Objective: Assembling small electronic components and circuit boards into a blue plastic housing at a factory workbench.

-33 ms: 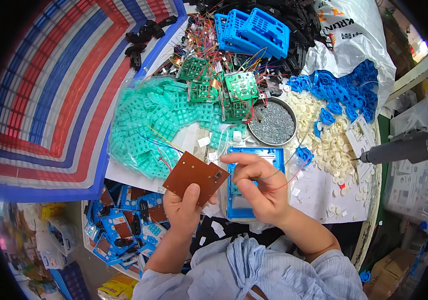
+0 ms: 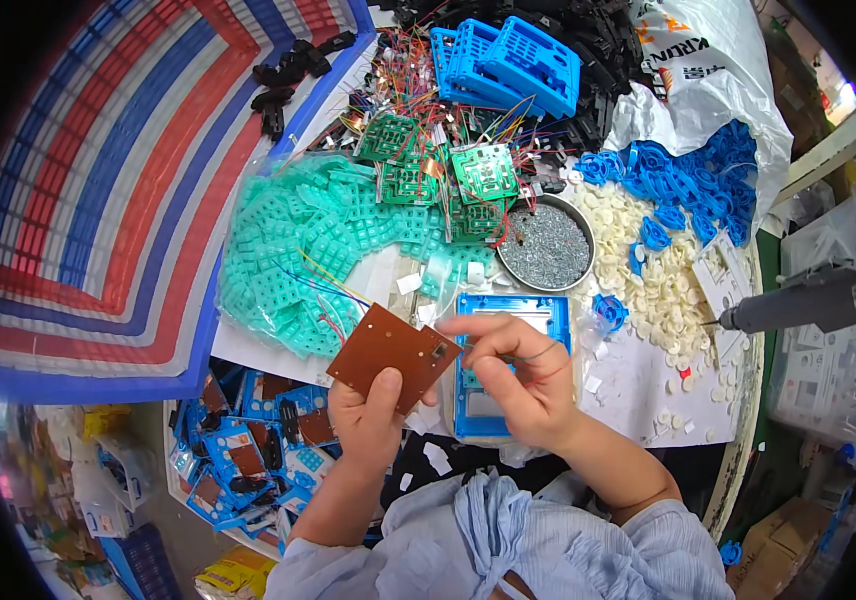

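Circuit board [image 2: 388,350] pinched at its near edge, wires trailing

Nearest us, the left hand [image 2: 366,420] presses its thumb flat on the board's brown face, with fingers underneath, holding it tilted above the worktable. We judge the square light, thin and stiff, with little bend in it and perhaps some slickness on the smooth face. The bare edges look to us the best place to take hold; the dark component [image 2: 438,350] near the right corner and the soft wires [image 2: 338,281] behind the far-left edge are better left free, since their joints are likely the weakest points.

At that right corner, the right hand [image 2: 533,390] has its index finger extended and thumb curled close by. We cannot tell whether its fingertips pinch anything; a thin red strand shows across the fingers. Partly under this hand lies a blue casing [image 2: 463,400].

Farther off, we see a bag of teal keypads [image 2: 298,240], a round dish [image 2: 548,289] of small metal parts, then green circuit boards [image 2: 485,172] among tangled leads and, beyond them, stacked blue frames [image 2: 533,65]
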`<state>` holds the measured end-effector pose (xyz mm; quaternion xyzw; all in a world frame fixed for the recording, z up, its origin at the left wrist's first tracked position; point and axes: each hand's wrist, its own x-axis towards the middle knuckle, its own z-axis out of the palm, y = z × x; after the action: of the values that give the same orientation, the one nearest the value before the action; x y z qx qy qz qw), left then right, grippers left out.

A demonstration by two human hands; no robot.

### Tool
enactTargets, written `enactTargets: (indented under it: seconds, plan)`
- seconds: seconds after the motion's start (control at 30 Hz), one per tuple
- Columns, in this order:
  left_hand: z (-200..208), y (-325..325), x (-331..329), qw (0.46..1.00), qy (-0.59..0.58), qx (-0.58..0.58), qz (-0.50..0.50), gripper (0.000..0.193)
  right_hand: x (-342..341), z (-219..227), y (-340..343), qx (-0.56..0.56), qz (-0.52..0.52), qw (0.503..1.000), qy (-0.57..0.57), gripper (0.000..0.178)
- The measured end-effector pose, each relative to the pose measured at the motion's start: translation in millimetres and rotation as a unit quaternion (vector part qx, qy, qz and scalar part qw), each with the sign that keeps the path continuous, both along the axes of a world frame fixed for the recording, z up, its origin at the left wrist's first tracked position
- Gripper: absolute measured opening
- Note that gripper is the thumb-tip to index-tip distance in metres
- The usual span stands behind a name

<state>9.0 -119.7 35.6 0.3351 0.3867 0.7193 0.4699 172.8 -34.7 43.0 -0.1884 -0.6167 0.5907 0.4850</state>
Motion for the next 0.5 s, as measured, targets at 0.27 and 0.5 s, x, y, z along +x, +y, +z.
enactTargets:
  seconds: [0.27,0.5]
  plan:
    - [1,-2,3,0.998,0.063,-0.027,-0.016,0.04,5,12,-7,-0.217,0.09,0.972,0.02,0.016]
    - [-2,-9,-3,0.983,0.163,-0.029,-0.073,0.035,6,10,6,-0.327,0.106,0.939,0.008,0.018]
